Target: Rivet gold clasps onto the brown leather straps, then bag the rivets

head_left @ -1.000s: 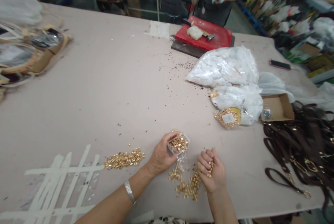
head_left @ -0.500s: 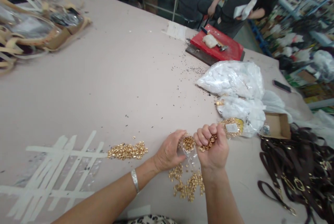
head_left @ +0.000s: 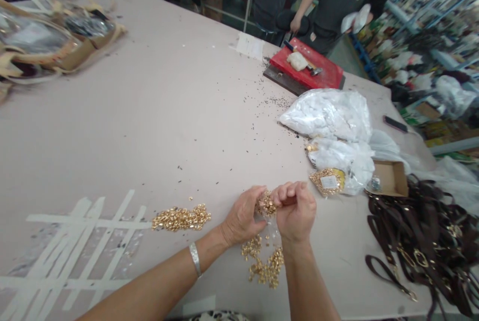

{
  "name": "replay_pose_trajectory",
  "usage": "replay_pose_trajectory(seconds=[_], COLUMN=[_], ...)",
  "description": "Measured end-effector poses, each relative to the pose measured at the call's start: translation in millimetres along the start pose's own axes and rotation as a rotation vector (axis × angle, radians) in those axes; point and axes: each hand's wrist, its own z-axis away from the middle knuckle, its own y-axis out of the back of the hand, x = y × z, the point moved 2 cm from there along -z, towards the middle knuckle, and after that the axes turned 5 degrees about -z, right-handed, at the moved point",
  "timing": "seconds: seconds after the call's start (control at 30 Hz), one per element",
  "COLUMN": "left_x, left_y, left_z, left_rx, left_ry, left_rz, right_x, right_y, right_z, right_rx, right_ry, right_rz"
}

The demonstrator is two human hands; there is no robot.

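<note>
My left hand [head_left: 243, 215] is curled round a small clear plastic bag [head_left: 272, 226] with gold metal pieces [head_left: 267, 203] showing at its mouth. Against the right side of that mouth is my right hand [head_left: 297, 210], its fingers curled; whether pieces remain in its palm is hidden. Loose gold pieces [head_left: 267, 267] lie on the table below the bag, between my forearms. Another pile of gold pieces [head_left: 181, 218] sits to the left of my left hand.
Plastic bags [head_left: 331, 114], a labelled bag of gold pieces [head_left: 327, 182], an open cardboard box [head_left: 389, 177] and dark straps [head_left: 419, 241] lie to the right. A hammer rests on a red board [head_left: 325, 74] farther back. People stand beyond the table [head_left: 112, 111].
My right hand has moved left to the bag's mouth, and the gold pieces visible in its fist before no longer show there. My left hand has stayed round the bag.
</note>
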Motion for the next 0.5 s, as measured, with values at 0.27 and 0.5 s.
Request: replay_pose_trajectory(seconds=[0.27,0.5], left_x=[-2.5,0.9], left_y=[-3.7,-0.1], left_z=[-5.6,-1.1], left_rx=[-0.033,-0.068], left_ry=[0.017,0.020], left_rz=[-0.015,-0.044], right_x=[-16.1,-14.4], right_y=[19.3,150.2], right_z=[-5.1,25.7], right_rx=[-0.157,0.332], right_ry=[0.048,0.092], right_rz=[0.095,0.587])
